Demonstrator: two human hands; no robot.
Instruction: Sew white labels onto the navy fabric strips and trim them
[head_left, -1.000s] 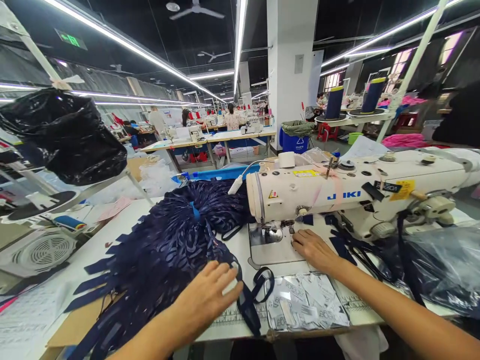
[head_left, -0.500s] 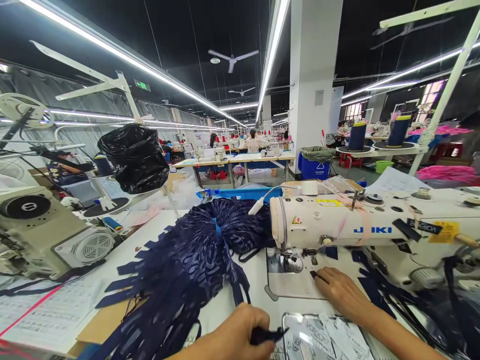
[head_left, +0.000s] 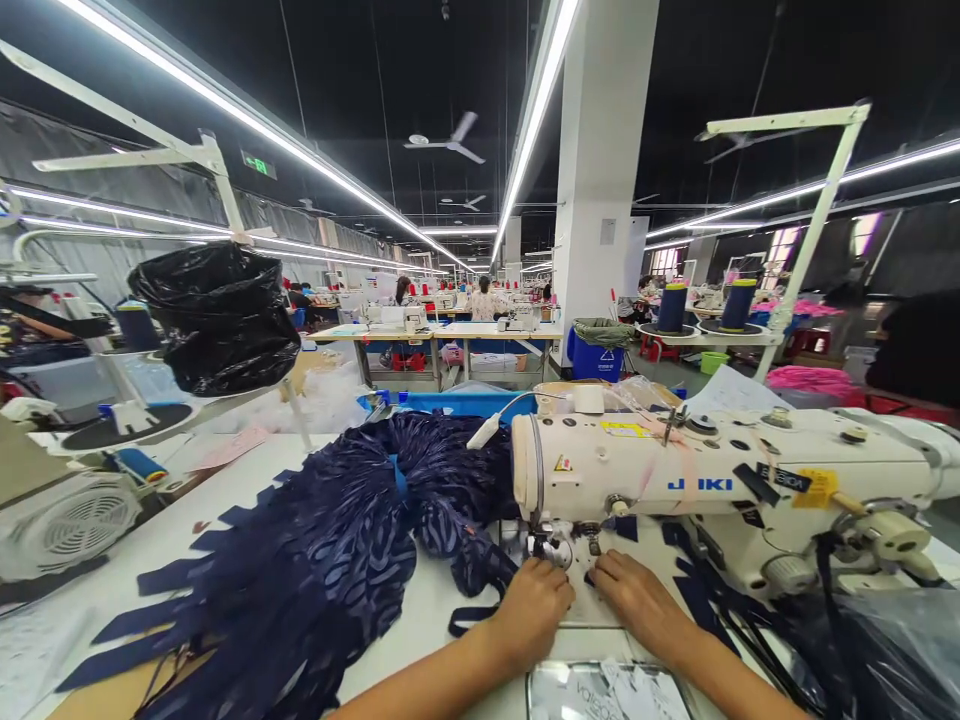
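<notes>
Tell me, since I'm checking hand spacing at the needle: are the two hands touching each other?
Apart. The head view shows a strip of white machine bed between the left hand and right hand.

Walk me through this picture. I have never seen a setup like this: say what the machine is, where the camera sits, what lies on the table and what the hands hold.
The view comes from a camera worn on the person's head, looking forward and down at their own two hands in a large sewing hall. The cream machine is an industrial sewing machine. Both hands meet at its needle area: the left hand pinches a dark blue strap there, and the right hand rests on the machine bed beside it; whether it grips anything is not clear. On the white table lies a big bundle of dark blue straps. A tray of small printed labels sits at the near edge. A black plastic bag hangs at the left.
</notes>
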